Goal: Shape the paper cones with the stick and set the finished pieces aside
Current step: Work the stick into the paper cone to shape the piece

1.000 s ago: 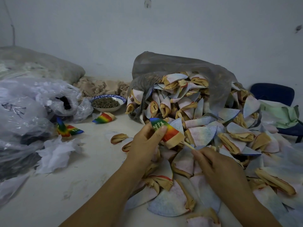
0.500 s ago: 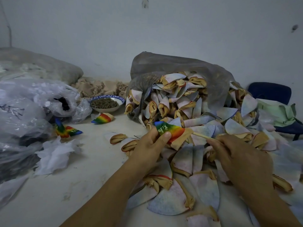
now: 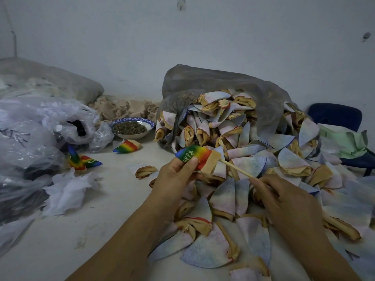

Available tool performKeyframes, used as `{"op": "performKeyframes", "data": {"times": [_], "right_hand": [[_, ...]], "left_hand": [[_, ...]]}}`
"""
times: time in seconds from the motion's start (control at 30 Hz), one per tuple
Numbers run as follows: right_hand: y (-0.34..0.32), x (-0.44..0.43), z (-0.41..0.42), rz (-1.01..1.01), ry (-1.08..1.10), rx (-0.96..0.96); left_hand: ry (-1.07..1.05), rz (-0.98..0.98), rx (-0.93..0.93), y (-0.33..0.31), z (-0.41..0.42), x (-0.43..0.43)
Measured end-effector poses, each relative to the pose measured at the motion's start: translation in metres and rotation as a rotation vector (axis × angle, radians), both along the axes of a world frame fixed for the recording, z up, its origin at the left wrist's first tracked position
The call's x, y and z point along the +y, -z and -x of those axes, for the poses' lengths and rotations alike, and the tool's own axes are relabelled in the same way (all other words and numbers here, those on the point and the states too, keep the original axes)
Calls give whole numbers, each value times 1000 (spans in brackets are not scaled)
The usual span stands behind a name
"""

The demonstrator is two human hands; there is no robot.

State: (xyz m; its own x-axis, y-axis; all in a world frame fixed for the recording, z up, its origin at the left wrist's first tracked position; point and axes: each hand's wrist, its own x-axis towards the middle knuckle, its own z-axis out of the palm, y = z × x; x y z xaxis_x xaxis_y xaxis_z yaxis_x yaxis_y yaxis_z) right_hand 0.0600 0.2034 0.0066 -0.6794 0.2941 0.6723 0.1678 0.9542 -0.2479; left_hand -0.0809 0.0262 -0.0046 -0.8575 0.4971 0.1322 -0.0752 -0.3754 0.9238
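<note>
My left hand [image 3: 176, 175] pinches a rainbow cone [image 3: 195, 156] with white letters and a tan open end, its blue tip pointing left. A thin wooden stick [image 3: 236, 168] goes into the cone's tan mouth; my right hand [image 3: 284, 197] grips the stick's lower end. A big heap of flat, inside-out pale cones [image 3: 243, 138] spills from a grey bag [image 3: 213, 82] behind and under my hands. Three rainbow cones lie on the table to the left: one [image 3: 126, 146] by the bowl, two [image 3: 84, 160] near the plastic bags.
A blue-rimmed bowl [image 3: 133, 129] of dark bits stands at the back. Clear plastic bags [image 3: 34, 138] and crumpled white tissue [image 3: 66, 191] crowd the left. A blue chair [image 3: 334, 116] with green cloth stands at the right. Bare white table [image 3: 60, 240] shows at the front left.
My left hand has turned the rainbow cone so its tip points left and raised it slightly. My right hand has drawn back to the right, showing more of the stick.
</note>
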Motion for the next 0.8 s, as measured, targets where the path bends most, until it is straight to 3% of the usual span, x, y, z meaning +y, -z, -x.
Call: {"op": "performKeyframes", "data": {"times": [0.13, 0.37, 0.53, 0.8], "right_hand": [[2, 15, -1, -155, 82, 74], [2, 7, 4, -7, -62, -10], [4, 7, 3, -60, -123, -94], [10, -8, 8, -201, -182, -52]], "left_hand": [[-8, 102, 49, 2, -1, 0], [44, -191, -174, -4, 0, 0], [-9, -178, -184, -7, 2, -1], [-69, -160, -236, -12, 5, -4]]}}
